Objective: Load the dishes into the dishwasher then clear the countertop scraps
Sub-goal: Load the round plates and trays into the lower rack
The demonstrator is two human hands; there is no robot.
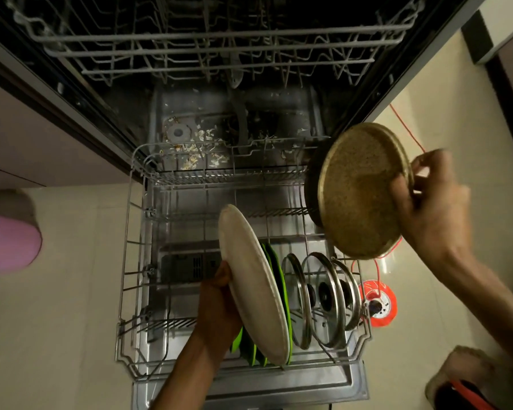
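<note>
Left hand [219, 303] grips a white plate [253, 287] in the lower rack [125, 261]; right hand [433, 202] grips a speckled brown plate [359, 190] at frame right.

Premises are a home kitchen: a built-in dishwasher [234, 99] stands open between cabinet fronts [42, 128], its lower rack [131, 261] pulled out over the tiled floor [57, 321] and holding glass pot lids [323, 297] and green plates [279, 279].
</note>
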